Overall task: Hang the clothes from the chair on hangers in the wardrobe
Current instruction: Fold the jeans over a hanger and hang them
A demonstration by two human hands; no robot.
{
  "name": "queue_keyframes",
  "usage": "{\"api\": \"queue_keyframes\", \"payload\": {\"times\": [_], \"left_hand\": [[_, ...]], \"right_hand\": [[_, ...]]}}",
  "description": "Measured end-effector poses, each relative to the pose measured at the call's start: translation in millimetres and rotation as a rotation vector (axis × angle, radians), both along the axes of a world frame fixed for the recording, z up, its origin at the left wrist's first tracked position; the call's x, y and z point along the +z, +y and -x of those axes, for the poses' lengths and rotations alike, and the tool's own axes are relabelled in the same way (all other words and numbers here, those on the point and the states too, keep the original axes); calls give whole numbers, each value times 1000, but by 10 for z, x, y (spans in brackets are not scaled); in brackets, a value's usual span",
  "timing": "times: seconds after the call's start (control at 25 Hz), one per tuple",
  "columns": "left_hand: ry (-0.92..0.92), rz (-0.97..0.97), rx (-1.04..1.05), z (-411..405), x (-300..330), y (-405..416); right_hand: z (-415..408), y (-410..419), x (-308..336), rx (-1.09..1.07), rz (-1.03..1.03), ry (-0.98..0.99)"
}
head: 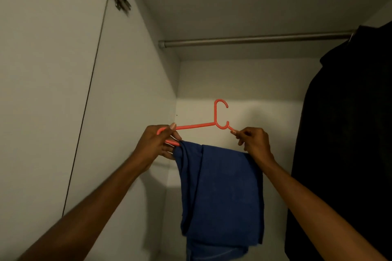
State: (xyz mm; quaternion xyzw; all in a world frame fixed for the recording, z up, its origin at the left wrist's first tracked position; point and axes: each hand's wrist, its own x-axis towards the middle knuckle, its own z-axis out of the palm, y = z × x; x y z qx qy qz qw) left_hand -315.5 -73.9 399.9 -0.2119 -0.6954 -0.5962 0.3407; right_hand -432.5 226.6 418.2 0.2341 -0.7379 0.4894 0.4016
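You're inside the white wardrobe (131, 91), facing the far back panel. Your left hand (158, 143) is curled round the left end of the coral-red plastic hanger (196, 126), fingers wrapped over the corner where upper arm and lower bar meet. Your right hand (253, 141) pinches the hanger's right arm just past the hook base, thumb and fingertips closed on the thin plastic.

The folded dark blue fabric garment (222, 188) is draped over the lower bar and hangs straight down between your forearms. It looks bunched toward the left end, touching your left hand.

The hook points up, well below the horizontal grey metal rail (254, 39). A black garment (347, 133) already hangs at the rail's right end; the rail's left and middle stretch is bare.

Step in hand, as judged: lifting the loaded hanger to the rail.
- Keep the hanger level as you raise it, or the blue cloth will likely slide off the low end.
- Consider nudging the cloth toward the bar's middle first.
- Aim the hook over the rail left of the black garment, then lower until it seats.
- Let go only once the hook bears the weight.
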Motion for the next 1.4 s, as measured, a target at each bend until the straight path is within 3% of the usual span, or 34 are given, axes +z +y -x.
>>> {"api": "queue_keyframes", "payload": {"times": [0.08,0.2,0.28,0.36,0.64,0.92,1.24,1.4], "left_hand": [[71,12,3,-70,255,8],[200,-39,72,-221,647,0],[256,-27,129,-307,849,-13],[280,-8,188,-386,1014,-65],[320,5,353,-640,1606,-424],[288,-101,415,-607,2127,-733],[214,-57,551,-330,2782,-745],[206,-25,621,-73,2763,-686]], "right_hand": [[105,-135,226,-187,2,-22],[196,-417,655,-447,-9,-257],[203,-629,863,-359,44,-413],[274,-833,1008,-186,153,-449],[438,-1304,1328,292,434,-113],[778,-1694,1884,386,499,-21],[1442,-1944,2451,334,437,35],[1825,-2035,2394,344,444,23]]}}
